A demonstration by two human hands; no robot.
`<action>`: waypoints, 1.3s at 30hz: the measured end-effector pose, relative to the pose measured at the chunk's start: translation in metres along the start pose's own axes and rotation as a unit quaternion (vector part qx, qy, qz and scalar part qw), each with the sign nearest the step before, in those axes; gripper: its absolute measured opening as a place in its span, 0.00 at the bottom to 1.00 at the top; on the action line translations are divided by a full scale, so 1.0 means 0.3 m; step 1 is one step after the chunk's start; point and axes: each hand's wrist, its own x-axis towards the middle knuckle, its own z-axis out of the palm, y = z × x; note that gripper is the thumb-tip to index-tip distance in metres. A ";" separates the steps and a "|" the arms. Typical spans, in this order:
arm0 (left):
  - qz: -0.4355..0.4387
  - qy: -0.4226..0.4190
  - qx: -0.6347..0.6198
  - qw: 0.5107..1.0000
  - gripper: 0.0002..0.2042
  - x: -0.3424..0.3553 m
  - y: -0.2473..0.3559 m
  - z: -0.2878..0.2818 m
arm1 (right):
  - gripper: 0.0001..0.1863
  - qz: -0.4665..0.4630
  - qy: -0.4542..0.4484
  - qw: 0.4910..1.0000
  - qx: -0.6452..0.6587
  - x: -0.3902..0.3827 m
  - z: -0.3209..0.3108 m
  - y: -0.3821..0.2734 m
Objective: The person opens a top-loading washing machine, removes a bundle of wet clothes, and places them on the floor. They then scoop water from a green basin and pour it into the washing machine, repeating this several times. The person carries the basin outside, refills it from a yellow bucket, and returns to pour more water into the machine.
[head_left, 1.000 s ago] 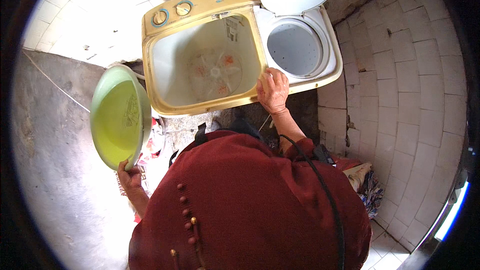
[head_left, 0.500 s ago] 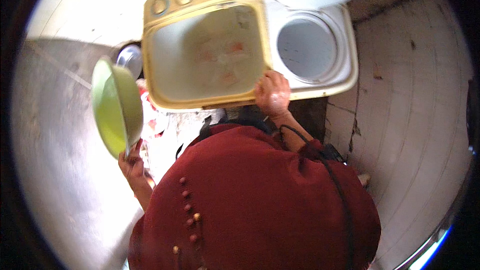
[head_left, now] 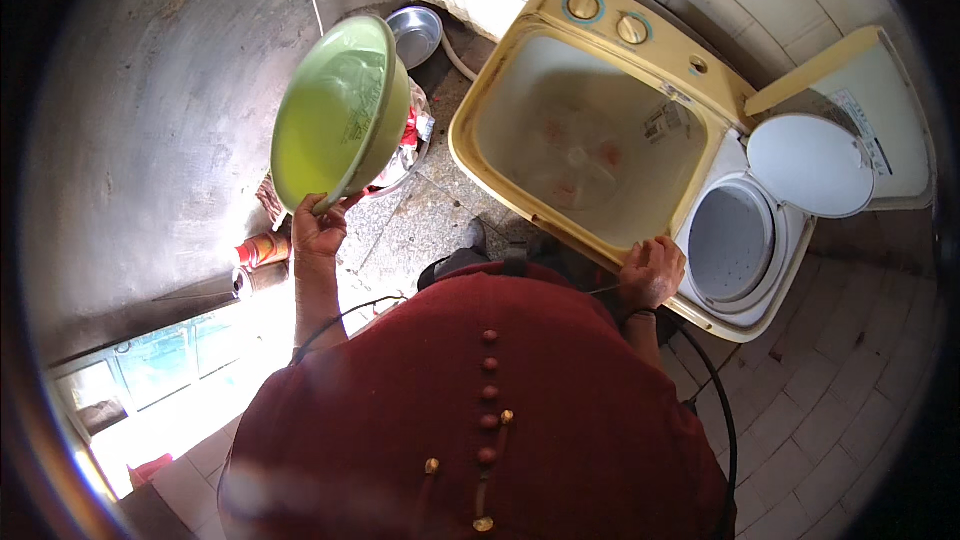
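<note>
A light green plastic basin [head_left: 330,130] is held by its rim in my left hand [head_left: 320,228], tilted with its inside partly facing up. Fingers and thumb pinch the edge nearest me. My right hand [head_left: 652,270] lies with curled fingers on the front rim of a yellowish twin-tub washing machine [head_left: 665,58], between its two tubs. Cloudy water with a few reddish patches shows in the large wash tub [head_left: 590,155]. The round spin tub [head_left: 732,245] stands uncovered, with its white inner lid [head_left: 810,165] raised behind it.
A metal bowl [head_left: 415,35] and a pale hose [head_left: 460,58] are left of the machine. Red and white items [head_left: 412,135] sit behind the basin. Beside the grey wall [head_left: 190,120] lies a red-orange can [head_left: 263,250]. A larger machine lid [head_left: 890,125] stands open at the right.
My view has swung left, so the machine now appears farther right and angled. The basin is still in my left hand, more of its inside visible. My right hand remains on the machine's front rim.
</note>
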 end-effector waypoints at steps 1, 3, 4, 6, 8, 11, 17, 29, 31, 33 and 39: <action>-0.022 0.010 -0.034 0.999 0.25 -0.005 0.010 -0.017 | 0.08 0.000 0.002 1.000 -0.006 0.001 0.003 -0.004; -0.003 0.031 -0.006 0.999 0.22 -0.019 0.015 -0.065 | 0.07 -0.002 0.010 1.000 -0.020 -0.001 0.009 -0.008; -0.005 0.036 -0.008 0.999 0.22 -0.025 0.020 -0.093 | 0.06 0.000 0.017 1.000 -0.023 -0.002 0.012 -0.011; -0.015 0.060 -0.040 0.997 0.19 -0.034 0.033 -0.154 | 0.06 -0.004 0.043 0.999 -0.028 0.000 0.020 -0.013; 0.005 0.091 -0.001 0.996 0.18 -0.042 0.050 -0.222 | 0.05 0.005 0.056 0.998 -0.027 0.004 0.030 -0.015; 0.016 0.134 -0.006 0.991 0.18 -0.039 0.082 -0.328 | 0.05 0.015 0.076 0.997 -0.030 0.013 0.041 -0.014; 0.003 0.079 0.025 0.997 0.19 -0.040 0.166 -0.534 | 0.06 0.027 0.093 0.993 -0.064 0.019 0.060 -0.015; -0.014 0.026 0.127 0.991 0.19 -0.019 0.275 -0.445 | 0.07 0.091 0.113 0.986 -0.085 0.013 0.074 -0.021; 0.037 0.054 0.125 0.990 0.18 -0.019 0.237 -0.372 | 0.07 0.089 0.112 0.986 -0.081 0.015 0.070 -0.022; 0.036 0.030 0.131 0.990 0.17 -0.018 0.216 -0.295 | 0.07 0.086 0.113 0.986 -0.083 0.015 0.067 -0.022; -0.012 -0.031 0.187 0.982 0.16 -0.010 0.121 -0.059 | 0.06 0.107 0.087 0.987 -0.080 0.015 0.063 -0.021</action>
